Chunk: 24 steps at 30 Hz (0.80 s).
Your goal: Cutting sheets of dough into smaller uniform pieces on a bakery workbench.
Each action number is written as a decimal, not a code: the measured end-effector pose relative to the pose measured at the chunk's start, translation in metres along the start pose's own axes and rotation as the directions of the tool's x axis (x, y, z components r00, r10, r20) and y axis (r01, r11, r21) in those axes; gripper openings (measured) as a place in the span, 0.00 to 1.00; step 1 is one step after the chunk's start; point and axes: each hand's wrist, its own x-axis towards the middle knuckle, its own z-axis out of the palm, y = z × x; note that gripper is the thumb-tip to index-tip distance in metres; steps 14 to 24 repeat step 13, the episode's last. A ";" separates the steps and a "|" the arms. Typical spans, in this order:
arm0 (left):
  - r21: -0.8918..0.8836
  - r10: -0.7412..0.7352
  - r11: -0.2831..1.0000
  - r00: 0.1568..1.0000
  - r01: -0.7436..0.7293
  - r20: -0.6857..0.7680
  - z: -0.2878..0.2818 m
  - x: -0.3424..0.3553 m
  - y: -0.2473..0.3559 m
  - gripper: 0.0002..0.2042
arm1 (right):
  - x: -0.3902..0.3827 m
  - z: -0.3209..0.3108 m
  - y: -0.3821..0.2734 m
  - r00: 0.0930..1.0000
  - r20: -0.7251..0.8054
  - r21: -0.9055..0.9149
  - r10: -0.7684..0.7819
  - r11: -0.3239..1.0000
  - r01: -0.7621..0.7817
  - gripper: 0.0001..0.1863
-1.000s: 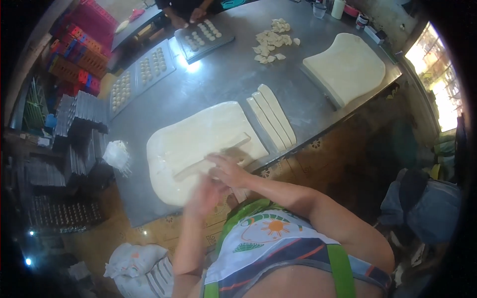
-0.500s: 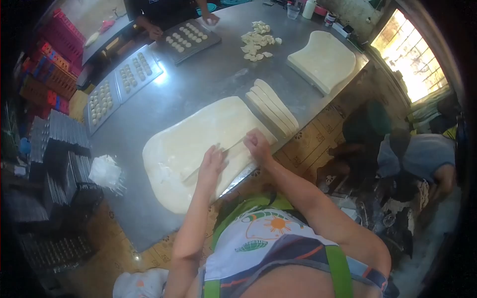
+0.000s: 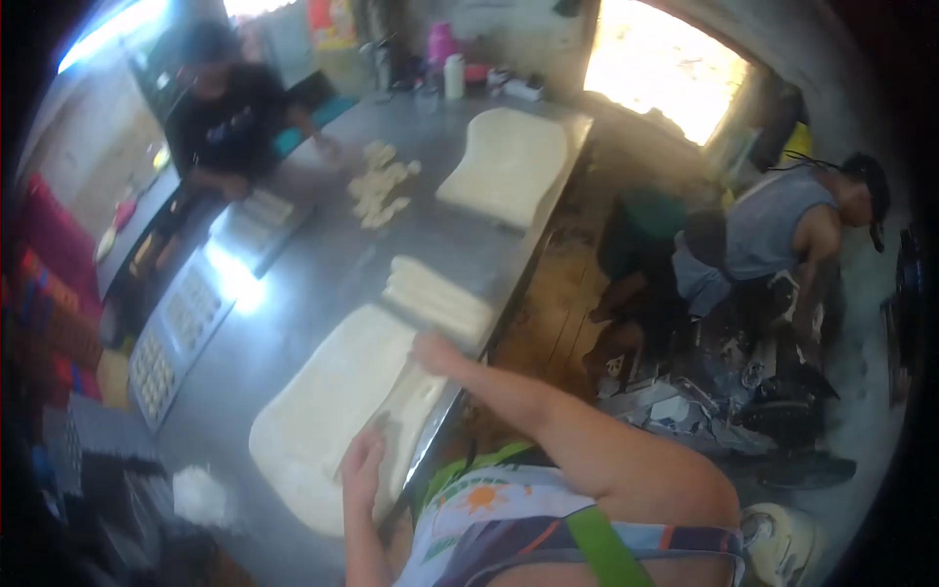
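A broad, pale sheet of dough (image 3: 323, 401) lies on the metal table in front of me. My right hand (image 3: 440, 354) is a fist at the sheet's far right corner, close to the cut dough strips (image 3: 438, 298). Nearer me, my left hand (image 3: 363, 458) is loosely closed with fingers curled, over the sheet's near right part. Between both hands a long, thin, greyish strip (image 3: 393, 403) runs along the dough; blur hides whether it is a blade or a fold. What either hand grips is hidden.
Farther back on the metal table (image 3: 323, 264) are dough pieces (image 3: 380, 186) and a thick dough slab (image 3: 509, 161). Trays of dough balls (image 3: 155, 377) line the left side. A white heap (image 3: 201, 496) sits near left. One person (image 3: 230, 127) stands across; another (image 3: 773, 225) bends at right.
My view has swung up and to the right, and blurs. My hands are farther apart, the left nearer me; the right stays by the cut strips.
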 end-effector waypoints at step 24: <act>0.575 0.435 0.721 0.898 -0.386 0.058 0.047 0.041 0.056 0.25 | -0.079 -0.189 -0.146 0.758 -0.594 0.659 -0.270 0.376 0.651 0.06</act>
